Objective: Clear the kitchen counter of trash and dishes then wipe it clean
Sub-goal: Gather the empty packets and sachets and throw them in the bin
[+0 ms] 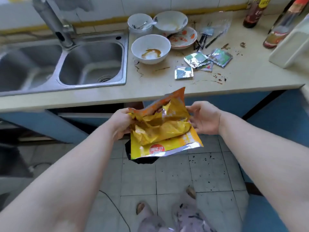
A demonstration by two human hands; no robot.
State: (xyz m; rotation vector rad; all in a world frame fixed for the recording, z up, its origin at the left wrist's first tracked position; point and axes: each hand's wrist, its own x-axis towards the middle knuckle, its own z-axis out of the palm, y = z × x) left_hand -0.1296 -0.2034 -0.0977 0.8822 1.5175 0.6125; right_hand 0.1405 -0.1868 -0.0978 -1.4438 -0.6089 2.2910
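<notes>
A crumpled yellow and orange snack bag [160, 129] hangs in front of the counter edge, above the floor. My left hand [121, 123] grips its left side and my right hand [204, 118] pinches its right side. On the beige counter [108, 96] stand a stained white bowl [150, 48], two more white bowls [140, 22] [170, 20] and a patterned plate [183, 38]. Several silver sachets [197, 60] lie torn open beside dark chopsticks [204, 39]. Brown stains and crumbs [219, 78] mark the counter. A black bin bag [143, 160] shows just under the snack bag.
A steel double sink [93, 62] with a tap [51, 20] fills the left. Sauce bottles [255, 12] and a white container [291, 47] stand at the right back. Blue cabinets run under the counter. My slippered feet [167, 210] stand on grey floor tiles.
</notes>
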